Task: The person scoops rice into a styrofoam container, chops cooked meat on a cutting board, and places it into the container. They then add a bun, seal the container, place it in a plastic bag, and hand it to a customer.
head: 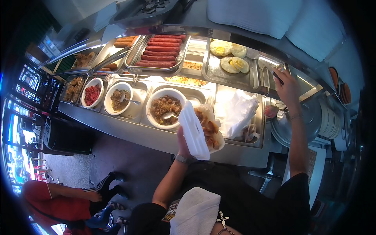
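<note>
My left hand (183,144) holds a white foam clamshell container (194,133) tilted over the counter's front edge. Its lid stands up, and pieces of browned, sauced food (210,129) lie in the other half. At the upper right, my right hand (286,86) is raised beside the metal shelf, its fingers around a dark handle (277,77); the tool's far end cannot be made out. Left of that hand, fried eggs (233,63) lie on a metal tray (217,77). A white bowl of chopped cooked food (167,102) with a spoon in it stands just left of the container.
Red sausages (161,50) fill another raised tray, with tongs (108,60) alongside. More bowls (119,98) line the lit counter. A white plastic bag (239,113) sits in the right-hand pan. Plates (329,120) are stacked at right. A person in red (58,202) is at lower left.
</note>
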{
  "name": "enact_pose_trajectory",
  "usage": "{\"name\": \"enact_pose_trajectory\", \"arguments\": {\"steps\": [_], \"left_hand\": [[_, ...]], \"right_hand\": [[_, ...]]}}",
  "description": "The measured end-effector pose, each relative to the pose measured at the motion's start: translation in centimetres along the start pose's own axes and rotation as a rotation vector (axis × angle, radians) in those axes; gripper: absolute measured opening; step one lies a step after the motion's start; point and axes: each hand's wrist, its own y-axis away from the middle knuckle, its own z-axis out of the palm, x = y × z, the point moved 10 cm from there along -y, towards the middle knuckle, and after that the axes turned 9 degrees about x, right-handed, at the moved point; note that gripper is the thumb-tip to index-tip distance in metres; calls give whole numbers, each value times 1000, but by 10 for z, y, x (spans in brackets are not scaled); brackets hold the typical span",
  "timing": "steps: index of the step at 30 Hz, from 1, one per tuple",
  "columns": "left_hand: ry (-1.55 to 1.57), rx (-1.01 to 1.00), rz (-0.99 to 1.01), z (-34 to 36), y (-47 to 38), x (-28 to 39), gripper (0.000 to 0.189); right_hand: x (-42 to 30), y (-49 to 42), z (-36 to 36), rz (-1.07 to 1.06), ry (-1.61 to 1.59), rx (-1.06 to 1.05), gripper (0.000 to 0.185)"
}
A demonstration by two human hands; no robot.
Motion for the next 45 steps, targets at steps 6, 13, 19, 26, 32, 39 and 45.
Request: {"name": "enact_pose_trajectory", "arguments": {"steps": [6, 13, 19, 26, 32, 39, 45], "left_hand": [[20, -45, -53, 12, -7, -8, 72], [68, -74, -79, 11, -9, -12, 75], [142, -104, -165, 17, -12, -21, 77], [16, -101, -116, 23, -14, -16, 79], [45, -72, -121, 27, -10, -14, 78], [138, -101, -199, 24, -5, -19, 77], [177, -72, -219, -6, -24, -33, 77]], "right_hand": [[29, -1, 29, 85, -364, -51, 35], [39, 6, 31, 273, -515, -37, 37], [-35, 31, -9, -149, 164, 155, 37], [-39, 39, -53, 162, -96, 159, 36], [-24, 35, -70, 577, -461, -256, 29], [-41, 16, -62, 431, -455, -295, 29], [-41, 1, -48, 251, -251, -213, 29]]}}
